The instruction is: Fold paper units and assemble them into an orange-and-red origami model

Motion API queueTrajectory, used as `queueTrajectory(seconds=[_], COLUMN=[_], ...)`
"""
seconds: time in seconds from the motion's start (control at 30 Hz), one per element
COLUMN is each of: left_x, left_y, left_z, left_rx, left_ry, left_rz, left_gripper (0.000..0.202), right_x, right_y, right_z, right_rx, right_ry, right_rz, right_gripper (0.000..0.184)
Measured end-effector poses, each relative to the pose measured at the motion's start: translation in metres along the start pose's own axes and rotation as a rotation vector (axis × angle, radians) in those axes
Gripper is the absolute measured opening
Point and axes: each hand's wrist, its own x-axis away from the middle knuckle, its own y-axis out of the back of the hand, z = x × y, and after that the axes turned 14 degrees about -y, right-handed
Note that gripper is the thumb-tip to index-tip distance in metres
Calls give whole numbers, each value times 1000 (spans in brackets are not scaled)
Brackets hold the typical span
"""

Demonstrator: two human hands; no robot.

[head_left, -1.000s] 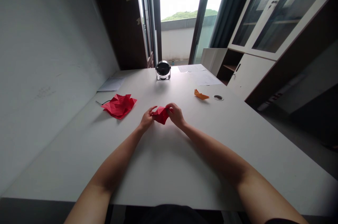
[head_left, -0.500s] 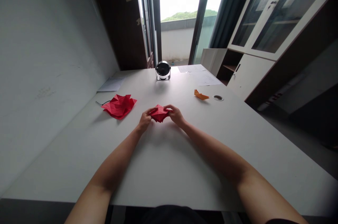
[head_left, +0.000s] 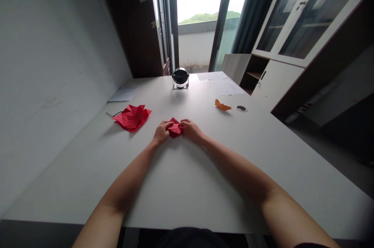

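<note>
Between my hands, just above or on the white table (head_left: 175,185), is a small piece of folded red paper (head_left: 175,129) with pointed flaps. My left hand (head_left: 162,131) grips its left side, thumb and fingers closed on it. From the right, my right hand (head_left: 190,129) pinches the opposite edge, its fingertips partly hiding the paper. Off to the left lies a larger creased red paper (head_left: 132,118), spread with its edges raised; neither hand touches it.
An orange folded paper (head_left: 222,105) lies at the right, beside a round cable hole (head_left: 241,108). A round black device on a silver stand (head_left: 180,78) stands at the back. White sheets (head_left: 228,85) lie at the far right, and another sheet (head_left: 123,93) by the wall.
The small red paper has tilted and changed shape between my hands, with one point now up at the back. My right hand has turned slightly and moved inward. Everything else stays put.
</note>
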Motion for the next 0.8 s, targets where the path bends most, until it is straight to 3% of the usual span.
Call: queueTrajectory(seconds=[0.17, 0.4, 0.57, 0.8], left_x=[2, 2, 2, 1], left_y=[1, 2, 9, 14], left_z=[3, 0, -9, -10], left_rx=[-308, -352, -323, -298], left_ry=[-47, -78, -87, -128], left_rz=[239, 479, 479, 424], left_gripper=[49, 58, 53, 52], right_x=[1, 3, 5, 6], right_y=[5, 9, 12, 8], right_z=[0, 11, 16, 13], right_rx=[231, 304, 306, 290], right_ry=[81, 162, 189, 223], right_rz=[57, 100, 155, 135], right_gripper=[30, 27, 28, 30])
